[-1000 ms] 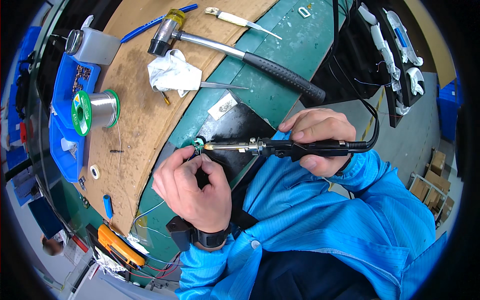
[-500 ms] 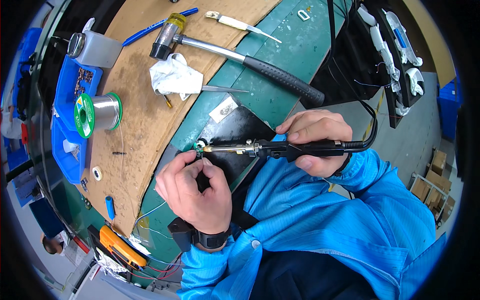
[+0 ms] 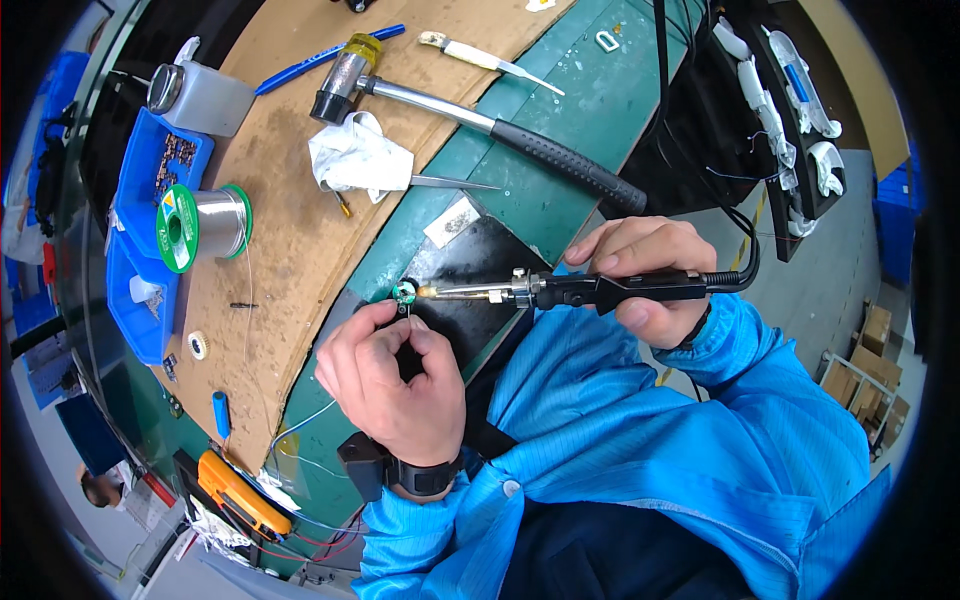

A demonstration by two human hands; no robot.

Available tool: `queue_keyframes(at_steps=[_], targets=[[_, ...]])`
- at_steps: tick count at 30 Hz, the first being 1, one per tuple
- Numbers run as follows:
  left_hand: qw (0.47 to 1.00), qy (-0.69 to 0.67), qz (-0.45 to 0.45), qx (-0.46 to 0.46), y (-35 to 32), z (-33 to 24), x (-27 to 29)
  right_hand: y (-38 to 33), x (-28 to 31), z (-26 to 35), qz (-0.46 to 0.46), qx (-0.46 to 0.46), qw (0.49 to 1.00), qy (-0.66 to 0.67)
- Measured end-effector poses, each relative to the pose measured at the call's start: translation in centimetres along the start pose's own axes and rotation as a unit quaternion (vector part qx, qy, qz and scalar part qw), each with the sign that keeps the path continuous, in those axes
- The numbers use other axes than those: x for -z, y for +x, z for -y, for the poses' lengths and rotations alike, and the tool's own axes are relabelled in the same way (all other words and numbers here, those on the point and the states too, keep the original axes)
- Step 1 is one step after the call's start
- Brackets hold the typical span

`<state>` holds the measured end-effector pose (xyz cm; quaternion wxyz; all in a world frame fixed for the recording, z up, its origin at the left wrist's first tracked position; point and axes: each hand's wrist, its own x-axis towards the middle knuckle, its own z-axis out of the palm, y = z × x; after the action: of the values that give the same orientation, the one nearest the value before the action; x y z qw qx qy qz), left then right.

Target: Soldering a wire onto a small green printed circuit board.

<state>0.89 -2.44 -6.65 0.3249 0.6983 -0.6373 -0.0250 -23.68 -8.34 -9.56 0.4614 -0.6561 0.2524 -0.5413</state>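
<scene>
My right hand [image 3: 655, 268] is wrapped round the black handle of a soldering iron [image 3: 580, 290], its metal barrel pointing left. The tip ends right beside a small round green circuit board [image 3: 404, 292]; whether it touches is too small to tell. My left hand [image 3: 395, 370] is pinched at the near side of that board, steadying it with fingertips. A thin piece seems to stick up between thumb and forefinger, but I cannot make it out. Beneath lies a black plate [image 3: 480, 245] with a small white smudged pad [image 3: 452, 220] on it.
A hammer [image 3: 480, 120], white cloth [image 3: 360, 155], tweezers [image 3: 455, 183] and small knife [image 3: 490, 58] lie beyond my hands. Further left are a solder spool [image 3: 205, 225], blue parts bins [image 3: 140, 305] and grey bottle [image 3: 205, 98]. An orange meter [image 3: 240, 495] sits lower left.
The soldering iron has drawn back slightly to the right, so more of the green board shows. My left hand keeps its pinch. The whole view has shifted a little.
</scene>
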Motion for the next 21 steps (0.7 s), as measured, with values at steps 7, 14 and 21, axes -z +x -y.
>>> queue_keyframes(at_steps=[7,14,21], targets=[[1.000,0.016,0.005,-0.013,0.10,-0.02,0.10,0.03,-0.28,0.06,0.013,-0.011,1.000,-0.021],[1.000,0.016,-0.011,0.000,-0.08,0.24,-0.38,0.21,-0.38,-0.04,0.025,-0.018,0.999,-0.028],[1.000,0.026,-0.012,-0.006,0.02,0.16,-0.40,0.30,-0.29,-0.17,0.037,0.001,0.999,-0.033]])
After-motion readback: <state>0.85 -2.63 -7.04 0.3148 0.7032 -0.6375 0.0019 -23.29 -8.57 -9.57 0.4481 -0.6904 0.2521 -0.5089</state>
